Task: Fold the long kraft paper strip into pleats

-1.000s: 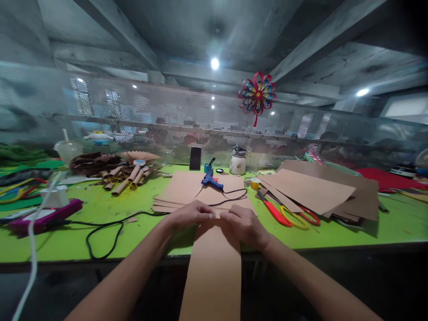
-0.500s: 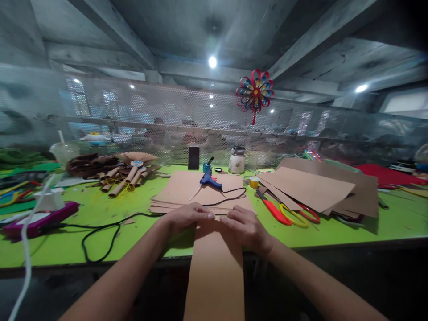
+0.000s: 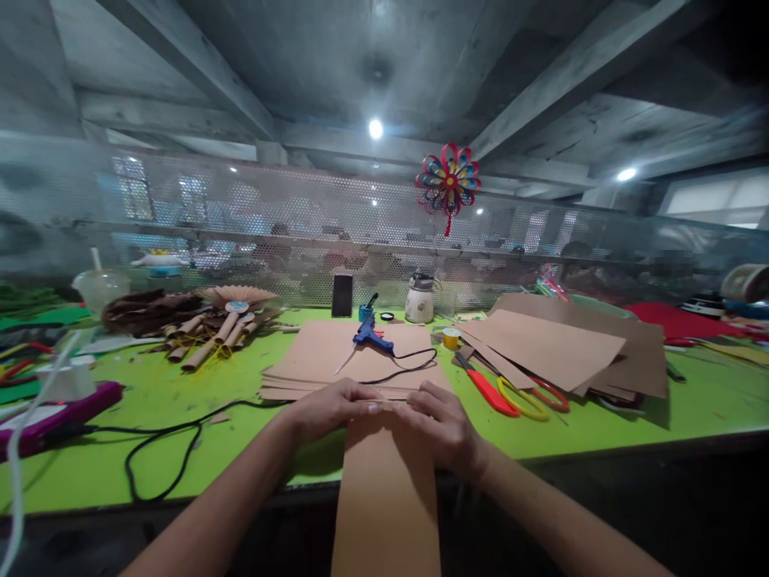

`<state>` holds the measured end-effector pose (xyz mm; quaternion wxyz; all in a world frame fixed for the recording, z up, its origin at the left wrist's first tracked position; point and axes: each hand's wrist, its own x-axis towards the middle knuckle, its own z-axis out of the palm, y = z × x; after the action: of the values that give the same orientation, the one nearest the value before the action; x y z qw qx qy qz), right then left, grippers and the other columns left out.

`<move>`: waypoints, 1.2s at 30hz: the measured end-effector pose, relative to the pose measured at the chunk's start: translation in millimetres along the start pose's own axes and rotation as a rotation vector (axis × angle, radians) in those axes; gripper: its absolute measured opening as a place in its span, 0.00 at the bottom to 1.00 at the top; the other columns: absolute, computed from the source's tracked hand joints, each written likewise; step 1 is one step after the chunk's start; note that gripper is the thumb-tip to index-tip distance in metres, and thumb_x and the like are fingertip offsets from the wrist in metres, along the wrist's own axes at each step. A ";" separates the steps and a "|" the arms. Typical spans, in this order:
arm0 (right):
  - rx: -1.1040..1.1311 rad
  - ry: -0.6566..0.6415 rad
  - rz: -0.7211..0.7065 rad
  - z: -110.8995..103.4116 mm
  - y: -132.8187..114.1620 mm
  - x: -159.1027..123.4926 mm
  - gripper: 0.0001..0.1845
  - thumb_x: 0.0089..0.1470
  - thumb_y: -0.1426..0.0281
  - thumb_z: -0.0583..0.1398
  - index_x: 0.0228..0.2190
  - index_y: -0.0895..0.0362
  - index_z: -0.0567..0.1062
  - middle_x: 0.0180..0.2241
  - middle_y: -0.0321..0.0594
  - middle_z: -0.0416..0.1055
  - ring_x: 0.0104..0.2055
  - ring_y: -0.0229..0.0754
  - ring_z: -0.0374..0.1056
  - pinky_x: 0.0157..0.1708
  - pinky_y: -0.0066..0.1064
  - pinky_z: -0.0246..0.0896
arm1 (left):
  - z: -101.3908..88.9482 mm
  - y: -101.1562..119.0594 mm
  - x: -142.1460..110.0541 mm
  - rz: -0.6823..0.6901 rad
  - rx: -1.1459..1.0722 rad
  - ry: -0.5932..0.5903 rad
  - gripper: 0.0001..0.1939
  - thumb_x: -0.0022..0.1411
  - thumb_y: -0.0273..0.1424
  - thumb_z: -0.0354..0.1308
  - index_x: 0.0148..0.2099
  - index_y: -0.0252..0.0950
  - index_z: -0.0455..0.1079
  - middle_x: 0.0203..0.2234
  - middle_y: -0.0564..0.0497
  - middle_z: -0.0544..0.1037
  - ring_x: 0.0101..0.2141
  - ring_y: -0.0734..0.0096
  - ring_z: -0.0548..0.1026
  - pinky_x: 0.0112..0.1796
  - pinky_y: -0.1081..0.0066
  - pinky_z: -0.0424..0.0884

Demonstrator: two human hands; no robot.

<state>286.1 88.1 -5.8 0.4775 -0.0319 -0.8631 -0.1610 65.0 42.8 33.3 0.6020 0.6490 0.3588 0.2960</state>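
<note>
A long strip of brown kraft paper (image 3: 388,497) hangs over the table's front edge toward me. My left hand (image 3: 336,410) is closed on the left part of its far end, thumb and fingers pinched together. On the right part of the same end, my right hand (image 3: 441,421) is closed too, its fingers curled over the paper. A narrow folded edge shows between the two hands. Just beyond them lies a stack of brown paper sheets (image 3: 306,353), with a blue glue gun (image 3: 373,335) resting on top. Parts of the fingertips are hidden.
Right of the stack lie red-handled scissors (image 3: 489,390), yellow scissor handles (image 3: 524,401) and loose paper sheets (image 3: 546,340). Leftward are a black cable (image 3: 198,425), a purple power strip (image 3: 66,417) and paper fans (image 3: 231,308). A bottle (image 3: 419,303) and a phone (image 3: 342,296) stand behind.
The whole view has shifted slightly, so things sit a little lower and further left. Both hands keep their hold on the paper, and the folded edge between them shows more clearly.
</note>
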 end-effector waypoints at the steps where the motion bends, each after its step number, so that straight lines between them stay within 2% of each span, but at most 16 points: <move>1: 0.002 0.002 0.004 -0.1 -0.2 0.3 0.12 0.54 0.79 0.57 0.41 0.60 0.73 0.25 0.40 0.65 0.28 0.38 0.57 0.28 0.31 0.55 | 0.1 0.2 0.1 0.004 -0.002 -0.005 0.15 0.57 0.37 0.60 0.42 0.32 0.76 0.35 0.47 0.79 0.33 0.69 0.72 0.37 0.72 0.64; 7: -0.013 -0.054 -0.041 -1.8 -2.9 4.9 0.13 0.56 0.80 0.56 0.43 0.61 0.72 0.23 0.39 0.65 0.28 0.38 0.58 0.27 0.30 0.55 | -0.3 -1.2 -0.4 -0.045 -0.020 0.041 0.16 0.56 0.37 0.61 0.43 0.31 0.75 0.35 0.46 0.79 0.32 0.69 0.72 0.35 0.72 0.65; 18: 0.002 -0.084 -0.080 -4.2 -1.5 4.3 0.17 0.56 0.79 0.55 0.48 0.63 0.69 0.24 0.40 0.66 0.28 0.38 0.59 0.27 0.31 0.57 | 2.0 -2.6 2.3 -0.038 0.029 0.066 0.18 0.54 0.40 0.62 0.40 0.31 0.76 0.33 0.46 0.79 0.31 0.69 0.72 0.35 0.71 0.65; 25: -0.004 -0.058 -0.071 0.3 0.9 -2.0 0.16 0.55 0.79 0.56 0.47 0.64 0.70 0.25 0.42 0.67 0.29 0.39 0.59 0.27 0.32 0.57 | 4.8 -1.9 1.8 -0.010 0.069 0.077 0.17 0.55 0.42 0.61 0.38 0.31 0.76 0.29 0.49 0.78 0.28 0.72 0.70 0.32 0.73 0.63; 36: -0.016 -0.052 -0.074 0.2 0.9 0.0 0.15 0.54 0.81 0.57 0.45 0.63 0.70 0.25 0.41 0.66 0.28 0.38 0.57 0.27 0.31 0.56 | 2.4 -5.3 3.0 -0.019 0.017 0.086 0.17 0.54 0.41 0.62 0.38 0.31 0.76 0.30 0.47 0.78 0.29 0.71 0.70 0.33 0.73 0.64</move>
<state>286.2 89.0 -5.7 0.4482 -0.0077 -0.8746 -0.1847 68.2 44.0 27.6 0.5831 0.6374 0.3931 0.3149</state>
